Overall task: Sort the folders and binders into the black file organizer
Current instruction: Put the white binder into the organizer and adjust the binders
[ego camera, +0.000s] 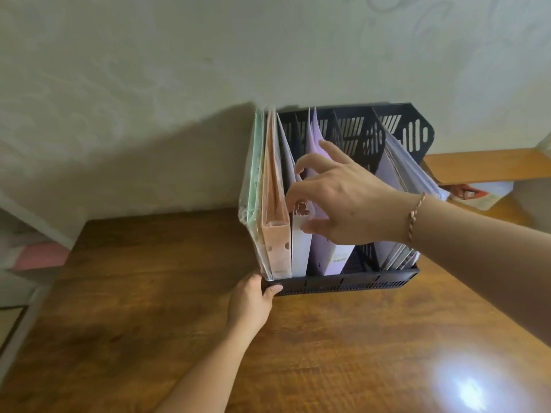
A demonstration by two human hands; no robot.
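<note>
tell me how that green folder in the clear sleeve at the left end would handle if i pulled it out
The green folder looks thin, so probably light and floppy. Its glossy clear sleeve may be slippery. It already leans outward at the black organizer's left end, so it might flop over.

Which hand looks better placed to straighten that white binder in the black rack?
The right hand: its fingers already reach among the binders, at the white binder. The left hand grips the front left corner of the black file organizer, apparently steadying it on the table.
</note>
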